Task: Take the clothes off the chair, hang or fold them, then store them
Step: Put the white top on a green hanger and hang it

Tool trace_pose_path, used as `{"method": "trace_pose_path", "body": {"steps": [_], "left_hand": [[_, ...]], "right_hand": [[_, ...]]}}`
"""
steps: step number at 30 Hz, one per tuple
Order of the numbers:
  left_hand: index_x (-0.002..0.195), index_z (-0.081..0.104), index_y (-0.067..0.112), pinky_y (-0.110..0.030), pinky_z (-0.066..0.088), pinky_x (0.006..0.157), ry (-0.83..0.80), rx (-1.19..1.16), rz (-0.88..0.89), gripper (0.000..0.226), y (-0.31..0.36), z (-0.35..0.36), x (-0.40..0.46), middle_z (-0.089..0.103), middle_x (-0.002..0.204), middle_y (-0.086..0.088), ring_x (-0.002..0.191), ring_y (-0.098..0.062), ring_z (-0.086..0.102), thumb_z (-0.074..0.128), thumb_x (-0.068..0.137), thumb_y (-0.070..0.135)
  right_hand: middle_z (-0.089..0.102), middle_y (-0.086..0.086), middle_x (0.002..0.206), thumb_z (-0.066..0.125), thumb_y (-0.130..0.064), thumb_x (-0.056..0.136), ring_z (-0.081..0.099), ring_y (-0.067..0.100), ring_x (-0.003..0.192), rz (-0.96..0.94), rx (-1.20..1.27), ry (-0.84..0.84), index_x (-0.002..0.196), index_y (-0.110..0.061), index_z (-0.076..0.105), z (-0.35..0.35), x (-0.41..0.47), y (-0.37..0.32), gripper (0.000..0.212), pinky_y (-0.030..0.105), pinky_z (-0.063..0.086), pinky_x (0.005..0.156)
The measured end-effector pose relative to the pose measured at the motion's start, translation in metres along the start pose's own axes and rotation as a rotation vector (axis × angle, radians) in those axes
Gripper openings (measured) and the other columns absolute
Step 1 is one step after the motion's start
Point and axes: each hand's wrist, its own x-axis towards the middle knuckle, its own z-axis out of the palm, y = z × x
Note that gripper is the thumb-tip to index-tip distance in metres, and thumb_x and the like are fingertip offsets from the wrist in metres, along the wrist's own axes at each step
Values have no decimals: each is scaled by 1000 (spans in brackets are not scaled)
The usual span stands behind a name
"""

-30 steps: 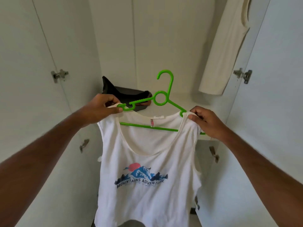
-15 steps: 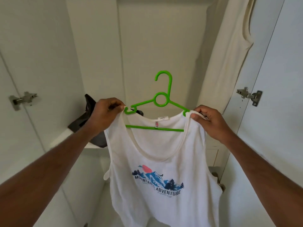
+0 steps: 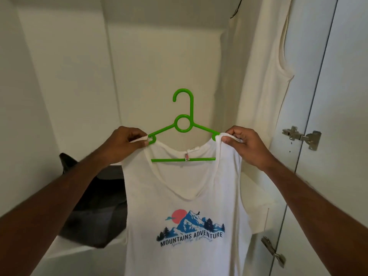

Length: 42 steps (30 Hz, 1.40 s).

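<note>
Grip: left hand (image 3: 127,143) and right hand (image 3: 242,145) each pinched on a strap of the white tank top (image 3: 185,196) | step: garment seated on green hanger (image 3: 184,124); hanging stage judged reached | next: hook to be lifted onto a rail, unseen above

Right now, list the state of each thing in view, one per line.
White tank top: on the hanger, straps held.
Green hanger: upright, hook free, not on a rail.
Left hand: pinching the left strap.
Right hand: pinching the right strap.
Cream garment: hanging at right.
Dark clothes: heaped on the shelf.
</note>
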Motion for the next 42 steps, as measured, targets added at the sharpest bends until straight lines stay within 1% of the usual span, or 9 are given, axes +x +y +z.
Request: {"method": "trace_pose_path", "body": {"steps": [3,7,13,18,24,31,35,39,42], "left_hand": [[90,78,21,-35,53,81,6,32,35,4,-11,-12,22,77,87,4,84,-11,71,75,91,23],[89,78,17,-34,53,77,-16,12,87,6,-8,-27,53,76,84,0,77,-11,69,74,92,20],[88,76,11,-32,49,71,-25,-98,207,11,32,-53,106,74,87,-16,73,-14,65,74,91,21],[89,77,14,-32,51,73,32,-152,312,10,78,-75,153,75,87,-11,75,-13,66,74,91,23],[102,75,18,-36,51,90,168,-115,325,25,109,-88,200,74,95,-4,94,-17,66,84,81,28],[105,73,14,-34,48,83,276,-1,382,19,126,-82,240,71,102,-1,101,-23,64,73,92,28],[120,64,12,-29,43,87,292,35,423,37,138,-66,271,66,113,0,104,-18,60,77,89,28],[131,56,17,-45,47,101,286,126,438,54,152,-52,306,60,131,3,120,-21,56,79,86,34],[124,59,19,-47,48,100,291,134,454,48,167,-41,330,62,124,3,114,-21,58,80,84,36]], "right_hand": [[72,6,86,69,-48,88,66,30,86,-9,9,-1,90,-20,71,4,16,-13,28,39,49,80],[74,0,87,71,-22,96,65,12,82,-10,-89,-61,93,-18,72,-10,31,-27,5,29,48,79],[60,0,68,54,-52,96,57,16,68,-152,-467,-25,76,-15,64,-64,67,-65,43,28,41,65],[53,-13,63,57,-32,104,52,1,63,-225,-518,160,71,-37,48,-105,99,-116,35,13,34,58],[50,-11,54,58,-45,93,52,0,58,-265,-610,343,60,-34,48,-146,139,-153,36,14,33,56],[53,-11,61,62,-43,97,51,9,61,-268,-738,383,70,-20,60,-183,173,-170,36,25,35,59],[56,-6,65,65,-38,98,55,22,70,-190,-812,429,72,-21,61,-202,197,-171,31,32,34,64],[51,-6,67,65,-42,96,53,24,77,-97,-880,500,61,-30,49,-221,226,-178,40,31,34,70],[66,7,86,65,-47,93,60,31,89,-50,-925,583,78,-21,64,-235,255,-180,30,32,37,73]]}}
